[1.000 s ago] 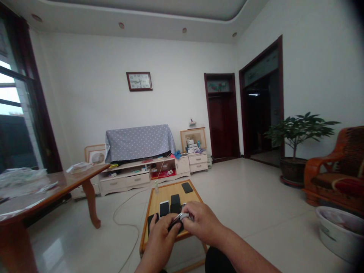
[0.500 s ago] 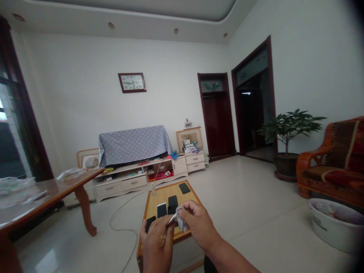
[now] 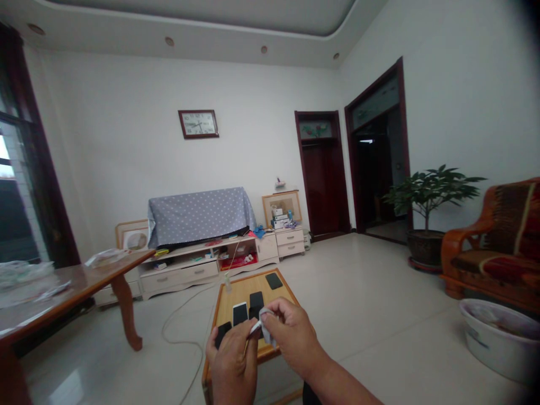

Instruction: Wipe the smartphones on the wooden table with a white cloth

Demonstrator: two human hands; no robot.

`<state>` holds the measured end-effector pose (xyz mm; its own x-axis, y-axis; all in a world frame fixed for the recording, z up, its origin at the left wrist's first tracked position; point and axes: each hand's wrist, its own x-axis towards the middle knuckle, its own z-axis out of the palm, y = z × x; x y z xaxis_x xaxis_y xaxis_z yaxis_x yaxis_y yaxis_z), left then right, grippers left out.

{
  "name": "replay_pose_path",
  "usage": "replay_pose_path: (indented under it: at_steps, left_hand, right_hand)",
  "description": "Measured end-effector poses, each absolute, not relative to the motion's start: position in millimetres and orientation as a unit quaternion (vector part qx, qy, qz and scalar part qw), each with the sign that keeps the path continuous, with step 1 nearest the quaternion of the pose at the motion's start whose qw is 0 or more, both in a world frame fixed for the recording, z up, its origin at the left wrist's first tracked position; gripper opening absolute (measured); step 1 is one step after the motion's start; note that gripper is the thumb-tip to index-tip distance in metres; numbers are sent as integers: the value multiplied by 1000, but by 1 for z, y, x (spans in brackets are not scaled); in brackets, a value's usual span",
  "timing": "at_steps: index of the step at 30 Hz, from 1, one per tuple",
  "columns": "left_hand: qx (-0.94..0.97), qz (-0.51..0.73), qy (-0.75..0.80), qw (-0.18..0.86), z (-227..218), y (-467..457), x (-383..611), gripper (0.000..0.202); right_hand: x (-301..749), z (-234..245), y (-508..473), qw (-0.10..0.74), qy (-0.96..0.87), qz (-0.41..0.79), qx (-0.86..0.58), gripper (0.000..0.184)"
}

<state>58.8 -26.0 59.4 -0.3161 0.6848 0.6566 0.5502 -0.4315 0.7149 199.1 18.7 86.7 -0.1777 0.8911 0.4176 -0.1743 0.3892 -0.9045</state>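
Pinching a cloth (image 3: pixel 265 322), the right hand (image 3: pixel 295 337) meets the curled left hand (image 3: pixel 232 365); basin (image 3: pixel 498 354) contents unclear.

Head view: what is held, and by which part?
The right hand pinches a white cloth at its top; the left hand holds a thin object, part unclear.

There are two hands, the left hand (image 3: pixel 231 365) and the right hand (image 3: pixel 293 337), sharing one white cloth (image 3: pixel 266 325). Four phones (image 3: pixel 240 313) lie on the near wooden desk (image 3: pixel 236 295), three dark and one pale-faced. Farther off are one wall clock (image 3: pixel 198 124) and two doorways (image 3: pixel 323 169) at the far wall, one potted plant (image 3: pixel 427 208), one armchair (image 3: pixel 493 253) and one plastic basin (image 3: pixel 498 337) on the right, and one long desk (image 3: pixel 84 275) on the left.
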Motion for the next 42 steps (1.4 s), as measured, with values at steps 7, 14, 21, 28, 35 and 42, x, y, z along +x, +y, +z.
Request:
replay_pose_path:
  at_steps: [7,14,21,28,35,42]
  left_hand:
    - [589,597,544,28,59,-26,54,20]
    - [602,590,539,-9,56,-27,52,23]
    - [609,575,545,-32,54,-27,49,22]
    - [630,555,535,-95,51,-27,45,23]
    - [677,449,532,-239,40,-22,38,24]
    - [669,463,525,-248,41,-25,38,24]
  right_hand:
    - [204,84,37,598,-576,446,-335,24]
    - [199,89,23,582,-613,448,-291,19]
    - [197,90,23,589,-608,418,-328,21]
    - [197,91,24,582,-614,425,-323,21]
    - [196,88,20,579,-635,394,-327,19]
    - [198,88,27,583,-612,412,-341,22]
